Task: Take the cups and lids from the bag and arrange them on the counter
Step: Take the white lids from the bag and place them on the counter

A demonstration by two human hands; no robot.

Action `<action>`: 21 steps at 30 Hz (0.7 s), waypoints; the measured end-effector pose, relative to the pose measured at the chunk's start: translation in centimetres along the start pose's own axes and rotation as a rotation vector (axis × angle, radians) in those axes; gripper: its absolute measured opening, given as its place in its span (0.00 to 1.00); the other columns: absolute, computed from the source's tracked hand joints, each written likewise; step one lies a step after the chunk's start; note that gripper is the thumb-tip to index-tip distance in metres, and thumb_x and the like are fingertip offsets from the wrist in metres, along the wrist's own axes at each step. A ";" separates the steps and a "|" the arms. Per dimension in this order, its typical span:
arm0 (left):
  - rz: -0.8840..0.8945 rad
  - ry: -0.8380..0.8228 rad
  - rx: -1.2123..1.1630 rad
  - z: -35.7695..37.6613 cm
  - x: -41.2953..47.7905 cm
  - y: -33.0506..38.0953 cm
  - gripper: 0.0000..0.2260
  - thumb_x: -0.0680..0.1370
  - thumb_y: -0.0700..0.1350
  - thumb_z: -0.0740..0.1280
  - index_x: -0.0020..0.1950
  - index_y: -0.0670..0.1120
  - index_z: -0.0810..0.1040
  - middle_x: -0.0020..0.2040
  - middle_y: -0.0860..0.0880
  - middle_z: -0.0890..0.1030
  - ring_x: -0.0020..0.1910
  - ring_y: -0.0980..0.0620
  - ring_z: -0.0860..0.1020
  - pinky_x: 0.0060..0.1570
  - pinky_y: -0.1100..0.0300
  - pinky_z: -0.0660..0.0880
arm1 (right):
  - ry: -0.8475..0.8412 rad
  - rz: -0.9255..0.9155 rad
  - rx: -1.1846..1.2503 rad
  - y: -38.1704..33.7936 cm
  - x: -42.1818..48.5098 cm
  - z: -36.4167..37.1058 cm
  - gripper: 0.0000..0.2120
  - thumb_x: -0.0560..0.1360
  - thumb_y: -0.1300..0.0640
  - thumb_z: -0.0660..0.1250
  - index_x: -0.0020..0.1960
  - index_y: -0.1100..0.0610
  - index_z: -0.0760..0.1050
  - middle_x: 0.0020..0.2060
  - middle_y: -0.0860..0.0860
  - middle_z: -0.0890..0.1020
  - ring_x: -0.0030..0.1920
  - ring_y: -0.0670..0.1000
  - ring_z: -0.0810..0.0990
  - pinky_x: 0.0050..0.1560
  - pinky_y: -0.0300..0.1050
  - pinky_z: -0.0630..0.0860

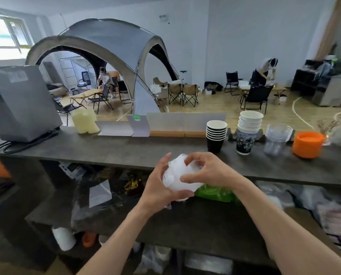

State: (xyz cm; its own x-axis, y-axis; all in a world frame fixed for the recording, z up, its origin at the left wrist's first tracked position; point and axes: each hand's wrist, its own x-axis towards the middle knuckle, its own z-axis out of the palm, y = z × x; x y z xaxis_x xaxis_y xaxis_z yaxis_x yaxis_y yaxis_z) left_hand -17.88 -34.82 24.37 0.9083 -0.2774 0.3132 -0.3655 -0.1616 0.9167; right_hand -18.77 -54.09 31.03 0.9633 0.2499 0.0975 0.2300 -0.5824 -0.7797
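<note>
The left hand [157,185] and right hand [207,171] are clasping a white plastic stack [177,175], its long axis pointing toward 11 o'clock; the tabletop [126,151] is lying just beyond at 12 o'clock.

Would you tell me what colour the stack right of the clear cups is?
The stack is orange, clearest in the head view.

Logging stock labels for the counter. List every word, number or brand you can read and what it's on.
Nothing here can be read.
Label on the grey machine: blurred.
Green sticker on the white card: too small.
Printed paper cup: pattern only, no legible words.
Green bag: white marks, blurred.
Clear plastic stack, gripped by left hand and right hand: no print seen.
</note>
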 end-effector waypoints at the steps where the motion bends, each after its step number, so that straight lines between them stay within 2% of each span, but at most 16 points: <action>1: 0.004 -0.020 -0.007 0.8 0.6 0.6 0.50 0.59 0.42 0.85 0.76 0.53 0.64 0.62 0.52 0.78 0.59 0.57 0.80 0.51 0.59 0.81 | -0.008 -0.006 -0.007 0.1 -0.6 -1.3 0.15 0.66 0.48 0.79 0.49 0.45 0.78 0.45 0.42 0.78 0.45 0.41 0.76 0.43 0.35 0.71; 4: 0.012 -0.090 -0.055 3.7 2.6 2.4 0.42 0.62 0.40 0.84 0.72 0.52 0.70 0.61 0.49 0.81 0.59 0.50 0.81 0.52 0.53 0.81 | -0.067 -0.026 0.002 0.7 -2.3 -5.4 0.14 0.67 0.51 0.79 0.47 0.44 0.75 0.45 0.39 0.77 0.42 0.38 0.75 0.44 0.35 0.68; 7: 0.014 -0.143 -0.125 7.2 4.4 3.6 0.38 0.64 0.34 0.81 0.70 0.50 0.72 0.59 0.46 0.82 0.58 0.47 0.82 0.51 0.54 0.81 | -0.050 -0.022 0.024 2.3 -3.7 -8.9 0.14 0.68 0.51 0.78 0.50 0.44 0.78 0.56 0.35 0.76 0.52 0.35 0.75 0.50 0.34 0.69; 8: 0.017 -0.145 -0.139 8.6 4.8 3.8 0.39 0.63 0.36 0.82 0.71 0.51 0.72 0.60 0.47 0.82 0.58 0.47 0.82 0.52 0.52 0.81 | -0.026 -0.014 0.020 3.0 -4.3 -9.8 0.14 0.68 0.50 0.78 0.51 0.44 0.79 0.60 0.35 0.74 0.56 0.34 0.73 0.53 0.34 0.68; 10: 0.017 -0.144 -0.169 11.5 5.6 4.1 0.40 0.62 0.43 0.84 0.71 0.55 0.71 0.62 0.46 0.80 0.59 0.46 0.81 0.54 0.47 0.81 | 0.030 0.012 0.027 4.6 -5.4 -11.4 0.16 0.67 0.47 0.78 0.54 0.42 0.81 0.67 0.36 0.69 0.63 0.37 0.69 0.61 0.38 0.66; 12: 0.010 -0.131 -0.200 14.5 6.6 4.6 0.39 0.61 0.46 0.83 0.69 0.58 0.72 0.61 0.48 0.81 0.58 0.48 0.81 0.53 0.47 0.82 | 0.132 0.023 0.086 6.5 -6.6 -12.9 0.20 0.65 0.45 0.79 0.55 0.40 0.79 0.66 0.39 0.71 0.64 0.42 0.71 0.65 0.46 0.70; 14: 0.014 -0.113 -0.217 17.8 7.6 5.3 0.38 0.59 0.48 0.83 0.67 0.60 0.73 0.59 0.50 0.81 0.58 0.49 0.81 0.52 0.48 0.82 | 0.278 0.055 0.172 8.7 -7.8 -14.5 0.28 0.62 0.44 0.81 0.60 0.40 0.74 0.61 0.43 0.76 0.60 0.45 0.77 0.61 0.51 0.77; 17: 0.023 -0.073 -0.243 22.9 9.4 6.0 0.40 0.59 0.50 0.84 0.67 0.61 0.71 0.61 0.51 0.80 0.59 0.51 0.81 0.55 0.49 0.81 | 0.439 0.166 0.298 11.9 -9.3 -17.2 0.42 0.58 0.42 0.82 0.67 0.46 0.68 0.60 0.45 0.78 0.58 0.46 0.79 0.56 0.49 0.81; 18: 0.036 -0.066 -0.244 24.7 10.0 6.2 0.40 0.59 0.50 0.84 0.68 0.61 0.71 0.61 0.52 0.80 0.59 0.53 0.80 0.55 0.51 0.81 | 0.454 0.202 0.345 12.9 -9.9 -18.2 0.42 0.59 0.42 0.82 0.67 0.47 0.68 0.58 0.45 0.79 0.56 0.45 0.80 0.54 0.49 0.82; 21: 0.050 -0.094 -0.263 30.5 11.4 6.4 0.41 0.60 0.48 0.84 0.68 0.60 0.69 0.62 0.53 0.79 0.60 0.55 0.80 0.56 0.56 0.80 | 0.480 0.271 0.441 16.2 -11.9 -21.1 0.32 0.63 0.44 0.80 0.63 0.49 0.73 0.54 0.45 0.82 0.52 0.46 0.83 0.49 0.49 0.83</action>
State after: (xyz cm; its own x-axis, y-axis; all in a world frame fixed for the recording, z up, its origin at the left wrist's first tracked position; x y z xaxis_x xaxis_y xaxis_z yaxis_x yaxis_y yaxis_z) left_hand -16.13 -67.90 26.27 0.8628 -0.3679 0.3468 -0.3331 0.1023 0.9373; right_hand -23.61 -82.81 30.29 0.9565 -0.2880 0.0473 -0.0064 -0.1827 -0.9831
